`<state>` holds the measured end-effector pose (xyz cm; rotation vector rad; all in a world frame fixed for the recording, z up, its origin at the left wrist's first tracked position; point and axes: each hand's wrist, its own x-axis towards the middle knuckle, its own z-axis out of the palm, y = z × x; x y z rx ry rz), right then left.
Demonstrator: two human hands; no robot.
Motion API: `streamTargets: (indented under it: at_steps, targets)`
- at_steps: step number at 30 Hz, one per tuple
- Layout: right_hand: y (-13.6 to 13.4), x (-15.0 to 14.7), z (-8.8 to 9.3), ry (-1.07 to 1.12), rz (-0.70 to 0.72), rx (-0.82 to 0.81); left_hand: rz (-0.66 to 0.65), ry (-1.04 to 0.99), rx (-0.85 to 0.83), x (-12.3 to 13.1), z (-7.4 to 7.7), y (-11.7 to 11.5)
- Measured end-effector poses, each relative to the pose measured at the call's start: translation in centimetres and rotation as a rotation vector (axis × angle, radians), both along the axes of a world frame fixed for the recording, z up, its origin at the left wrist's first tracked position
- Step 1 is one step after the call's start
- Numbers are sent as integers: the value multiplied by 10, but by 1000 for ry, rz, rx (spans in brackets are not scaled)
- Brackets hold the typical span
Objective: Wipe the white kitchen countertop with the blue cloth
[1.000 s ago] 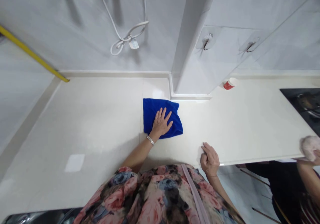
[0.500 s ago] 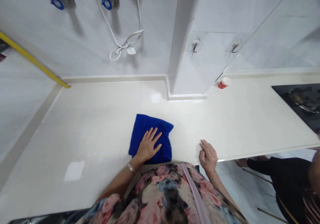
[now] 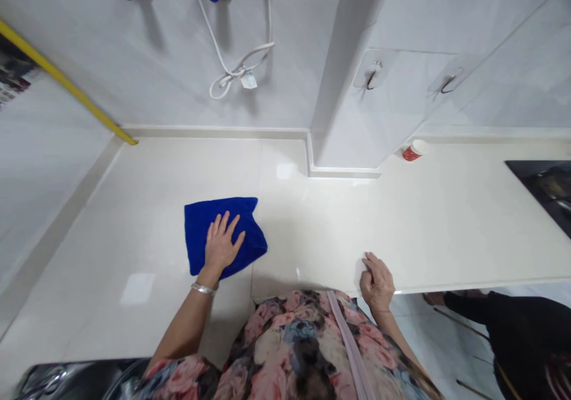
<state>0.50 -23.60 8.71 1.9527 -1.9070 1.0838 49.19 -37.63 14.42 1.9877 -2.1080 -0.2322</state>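
My left hand (image 3: 222, 246) lies flat with fingers spread on a folded blue cloth (image 3: 196, 221), pressing it against the white countertop (image 3: 312, 227). The cloth's right side is creased and its upper right corner folds in. A silver bracelet (image 3: 203, 289) circles the left wrist. By the front edge of the counter my right hand (image 3: 377, 282) rests loosely closed, fingers curled together and nothing visible in them.
A red and white paper cup (image 3: 414, 150) stands behind, past the wall pillar (image 3: 352, 120). At far right is a black cooktop (image 3: 544, 180); at lower left, a sink (image 3: 84, 379). A yellow pipe (image 3: 66, 85) meets the back corner. A person in black (image 3: 513, 328) sits at right.
My left hand has slid the blue cloth leftward across the counter, and the cloth has turned a little. My right hand stays by the counter edge. The view has shifted slightly.
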Motion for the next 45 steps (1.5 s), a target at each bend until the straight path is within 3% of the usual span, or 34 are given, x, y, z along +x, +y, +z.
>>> streamTargets:
  at_steps: [10,18,26,35,40,45]
  targets:
    - [3,0,5,14,20,18,229,10,7,11,2,-90]
    - [5,1,11,5,19,48,382,15,61,-16,7,-152]
    - [7,1,11,-14,11,89,432,37,83,-44,6,-190]
    - [7,3,11,-20,0,92,365,71,78,-87,5,-218]
    - [6,3,10,-33,12,74,192,106,60,-125,5,-220]
    - [4,5,11,-34,22,49,2,91,56,-159,5,-208]
